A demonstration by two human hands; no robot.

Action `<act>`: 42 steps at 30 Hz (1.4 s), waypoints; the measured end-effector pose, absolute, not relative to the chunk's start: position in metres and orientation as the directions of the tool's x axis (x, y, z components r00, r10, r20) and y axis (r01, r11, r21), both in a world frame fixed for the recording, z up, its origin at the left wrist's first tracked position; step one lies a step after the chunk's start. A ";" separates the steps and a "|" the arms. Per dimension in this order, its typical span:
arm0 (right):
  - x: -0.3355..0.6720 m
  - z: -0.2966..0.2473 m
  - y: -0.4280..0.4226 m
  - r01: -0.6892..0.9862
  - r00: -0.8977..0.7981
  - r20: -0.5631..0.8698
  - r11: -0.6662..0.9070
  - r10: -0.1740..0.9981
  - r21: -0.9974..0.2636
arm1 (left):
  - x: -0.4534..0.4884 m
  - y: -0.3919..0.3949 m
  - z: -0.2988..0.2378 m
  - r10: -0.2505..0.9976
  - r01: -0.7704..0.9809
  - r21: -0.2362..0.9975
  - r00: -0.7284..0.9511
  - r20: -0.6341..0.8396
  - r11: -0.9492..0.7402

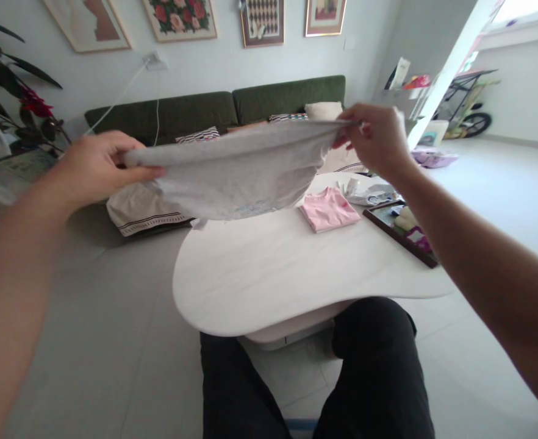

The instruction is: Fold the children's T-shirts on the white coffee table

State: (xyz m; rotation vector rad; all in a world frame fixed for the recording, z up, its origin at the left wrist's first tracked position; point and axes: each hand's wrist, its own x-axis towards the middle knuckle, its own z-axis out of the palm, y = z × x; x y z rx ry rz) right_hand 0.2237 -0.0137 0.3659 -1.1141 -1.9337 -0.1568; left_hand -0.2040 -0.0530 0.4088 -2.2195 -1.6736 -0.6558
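Head view: a person sits at a pale, rounded worktop (251,268), both arms stretched forward, a gray cloth (251,174) lifted between the hands.
Gray cloth: raised in the air over the far left part of the worktop, its top edge drawn out between two grips, the body hanging in a shallow curve; faint bluish print shows near the lower hem. Whether the lowest bit touches the worktop, I cannot tell.
Left hand (97,164): fingers clamped on the cloth's left end, thumb lying along the near side.
Right hand (379,139): fingers pinched together on the cloth's upper right corner, slightly higher than the left grip.
Pink garment (329,210): folded into a compact shape, lying flat toward the worktop's far edge, beyond the middle and to the right.
Dark-rimmed tray (399,238): at the worktop's right edge, just beside the pink garment, apart from it; a cream item and a magenta one lie inside, partly behind the right forearm.
Small white container (352,185): near the far edge, behind the pink garment, beside crumpled clear plastic (375,195).
Green sofa (196,110): beyond the far edge, against the wall.
Black trousers (379,366): the person's knees, at the near edge.
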 end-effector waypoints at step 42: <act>0.150 0.017 -0.013 0.968 -0.153 0.035 0.157 0.988 -0.194 | -0.093 -0.008 0.017 0.994 0.994 0.095 -0.060 0.091 0.051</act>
